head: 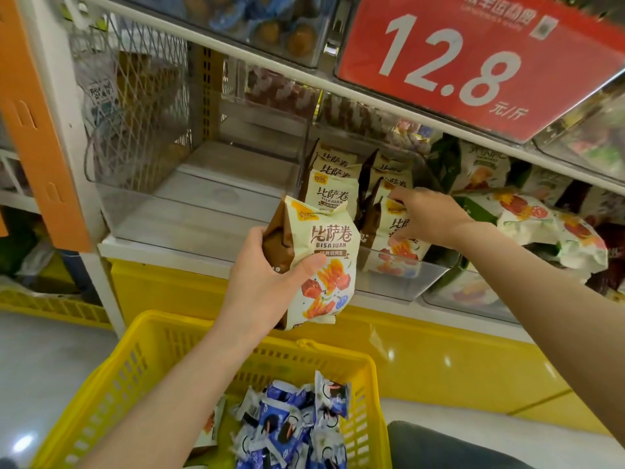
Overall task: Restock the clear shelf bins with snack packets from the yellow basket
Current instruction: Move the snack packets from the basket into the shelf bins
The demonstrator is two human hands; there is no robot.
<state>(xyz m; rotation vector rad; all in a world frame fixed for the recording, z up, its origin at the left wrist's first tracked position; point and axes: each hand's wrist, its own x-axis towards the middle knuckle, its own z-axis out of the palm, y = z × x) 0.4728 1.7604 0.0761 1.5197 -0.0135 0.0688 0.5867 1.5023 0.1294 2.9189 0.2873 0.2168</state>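
**Fig.** Restocking, head view. L hand (267, 282) grips the held pkt (318, 262), a cream-and-brown pizza-roll snack. The thumb lies across the printed front and the fingers wrap the brown side gusset. The pkt hangs in the air above the yellow basket (152, 333), just in front of the shelf edge.

R hand (431, 216) reaches into the part-filled clear bin (406, 275). Its fingers curl over the top seam of the front binned pkt (394, 252) w/ the thumb on the face, i.e. a pinch. More pkts of the same type stand upright in rows behind. A neighbouring bin (203, 204) sits beside it on the person's L. The basket holds small blue pkts (297, 424). A red price sign (473, 62) hangs from the shelf above.

**Handling (judged).**
- The pkt looks light and air-puffed, w/ soft, slick film.
- Contents are prob. brittle, so a hard squeeze risks crushing them.
- Best hold is mid-body, flat thumb vs. fingers, as L hand does.
- Alt. hold is the crimped top seam, which is stiffer and gives a non-slip pinch for lowering the pkt upright into a row.
- Avoid a bottom-corner grip: the bag would likely swing and tilt.
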